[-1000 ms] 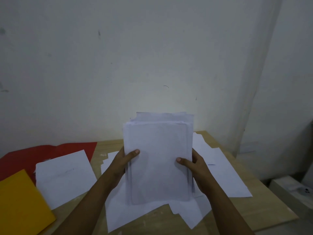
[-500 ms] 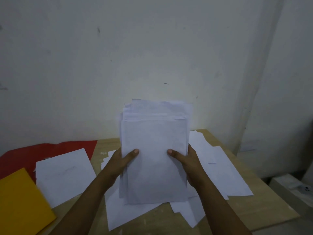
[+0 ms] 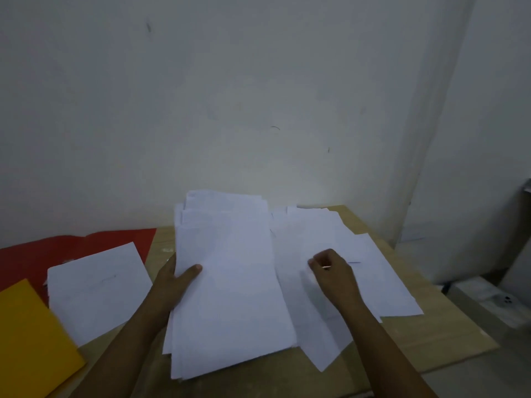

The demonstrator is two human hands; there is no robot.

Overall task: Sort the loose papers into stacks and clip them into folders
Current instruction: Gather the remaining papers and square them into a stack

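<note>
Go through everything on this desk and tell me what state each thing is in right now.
Paper stack: uneven, held by left hand, thumb on top.
Right hand: curled over the loose sheets, contact unclear.
Small paper pile: lying flat.
Red folder: partly covered.
Yellow folder: closed, flat.

the yellow folder (image 3: 27,337) runs off the near left edge, and the red folder (image 3: 71,251) is partly hidden under a white sheet (image 3: 97,288). the right hand (image 3: 333,271) is blurred, its fingertips unreadable. loose papers (image 3: 359,268) lie partly beneath the held stack (image 3: 230,282).
</note>
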